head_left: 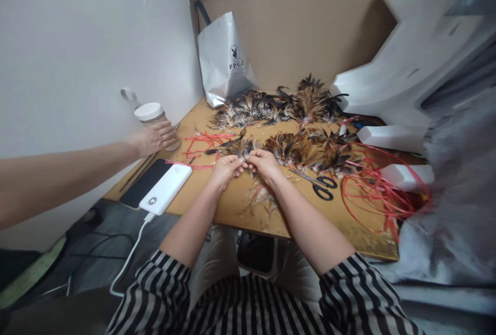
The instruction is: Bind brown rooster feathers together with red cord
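Note:
My left hand [230, 169] and my right hand [262, 163] meet over the middle of the table, fingertips almost touching. Both pinch the base of a small brown feather bunch [243, 145], whose tips point away from me. To its right lies a row of brown and black feathers [306, 150]; another feather row [271, 107] runs behind. Loose pale feathers [263, 202] lie near the table's front edge. Black-handled scissors [320, 184] rest right of my right hand. Red plastic strips [201, 143] lie to the left, and a red tangle [374, 195] at the right.
From the left, another person's hand [155, 138] reaches to a white-lidded jar [150, 112]. A white power bank [166, 188] with a cable overlaps a black phone [147, 184] on the table [228, 216]. Behind stands a silver bag [222, 61]; white foam [372, 82] is at right.

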`<act>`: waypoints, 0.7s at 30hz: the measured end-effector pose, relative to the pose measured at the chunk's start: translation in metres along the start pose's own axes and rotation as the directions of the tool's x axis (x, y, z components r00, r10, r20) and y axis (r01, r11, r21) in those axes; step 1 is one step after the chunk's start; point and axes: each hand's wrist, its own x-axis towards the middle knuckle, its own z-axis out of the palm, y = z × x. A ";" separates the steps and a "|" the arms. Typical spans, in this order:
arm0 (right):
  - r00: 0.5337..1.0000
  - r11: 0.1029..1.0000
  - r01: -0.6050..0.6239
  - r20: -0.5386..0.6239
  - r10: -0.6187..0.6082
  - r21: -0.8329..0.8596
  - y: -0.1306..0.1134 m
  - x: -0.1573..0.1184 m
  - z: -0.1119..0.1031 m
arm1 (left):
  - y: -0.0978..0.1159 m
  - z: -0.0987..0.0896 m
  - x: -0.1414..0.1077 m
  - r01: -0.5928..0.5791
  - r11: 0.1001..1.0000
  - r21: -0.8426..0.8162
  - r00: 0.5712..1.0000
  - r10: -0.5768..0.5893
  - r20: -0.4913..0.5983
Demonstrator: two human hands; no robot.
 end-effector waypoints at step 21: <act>0.992 0.993 0.097 -0.072 -0.102 -0.071 -0.001 -0.001 0.002 | -0.001 -0.005 0.002 0.103 0.985 -0.135 0.994 -0.100 0.035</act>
